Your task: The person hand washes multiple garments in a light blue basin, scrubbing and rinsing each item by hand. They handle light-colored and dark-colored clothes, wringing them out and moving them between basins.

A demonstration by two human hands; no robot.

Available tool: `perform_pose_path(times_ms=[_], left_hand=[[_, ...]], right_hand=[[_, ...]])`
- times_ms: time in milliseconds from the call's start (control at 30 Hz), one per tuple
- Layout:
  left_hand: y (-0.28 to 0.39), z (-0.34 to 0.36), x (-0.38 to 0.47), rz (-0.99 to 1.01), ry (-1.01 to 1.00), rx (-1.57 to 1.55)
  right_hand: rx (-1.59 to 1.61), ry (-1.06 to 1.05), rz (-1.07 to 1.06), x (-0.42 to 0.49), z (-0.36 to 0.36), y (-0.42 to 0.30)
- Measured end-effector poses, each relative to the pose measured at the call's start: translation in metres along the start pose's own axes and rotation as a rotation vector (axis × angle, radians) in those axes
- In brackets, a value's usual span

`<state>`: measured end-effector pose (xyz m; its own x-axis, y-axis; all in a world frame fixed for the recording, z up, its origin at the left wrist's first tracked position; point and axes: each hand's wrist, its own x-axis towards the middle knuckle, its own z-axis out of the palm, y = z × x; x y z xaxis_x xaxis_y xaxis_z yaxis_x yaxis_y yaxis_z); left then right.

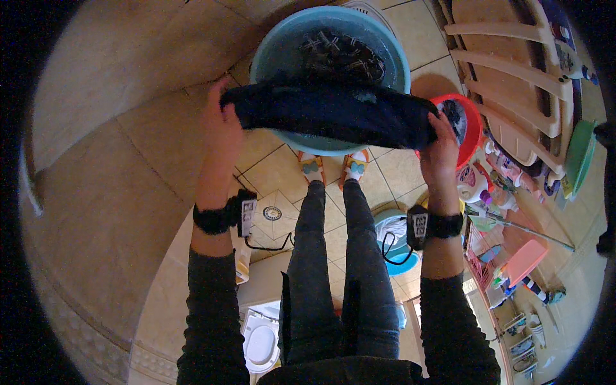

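Both of my hands hold a dark navy cloth garment (pixel 332 113), stretched sideways across the near part of a large light-blue plastic basin (pixel 406 72). My left hand (pixel 224 122), somewhat blurred, grips its left end. At the right end, my right hand (pixel 440 147) has its fingers closed on the fabric, beside a red basin (pixel 476 125). In the blue basin, beyond the garment, lies dark patterned fabric (pixel 344 55) with pale crossed lines, in what looks like water. The garment hides the basin's middle.
Bottles, including a white detergent bottle (pixel 471 185) with a purple cap, line the right. Cream plastic slatted furniture (pixel 510 77) leans there. A smaller basin (pixel 392 216) with light cloth stands behind my right leg. A floor drain (pixel 272 213) lies left of my legs; a toilet (pixel 261 341) is behind.
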<state>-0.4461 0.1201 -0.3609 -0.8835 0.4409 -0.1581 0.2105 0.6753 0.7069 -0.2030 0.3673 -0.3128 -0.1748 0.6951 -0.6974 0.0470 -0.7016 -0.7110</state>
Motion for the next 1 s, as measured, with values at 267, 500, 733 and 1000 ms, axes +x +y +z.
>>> perform_pose_path(times_ms=[267,500,733,1000], left_hand=[[0.029,-0.012,-0.045,-0.708,-0.294,-0.625],[-0.028,0.131,-0.033,-0.073,-0.230,0.114],[-0.065,0.200,-0.026,-0.107,-0.557,0.464],[-0.058,0.198,-0.018,-0.170,-0.382,0.292]], right_hand=[[-0.496,-0.344,-0.055,0.022,-0.013,-0.014],[-1.307,-0.558,-0.469,0.115,0.014,0.125],[-1.781,-0.546,-0.471,0.155,0.018,0.195],[-1.723,-0.602,-0.512,0.156,0.036,0.177]])
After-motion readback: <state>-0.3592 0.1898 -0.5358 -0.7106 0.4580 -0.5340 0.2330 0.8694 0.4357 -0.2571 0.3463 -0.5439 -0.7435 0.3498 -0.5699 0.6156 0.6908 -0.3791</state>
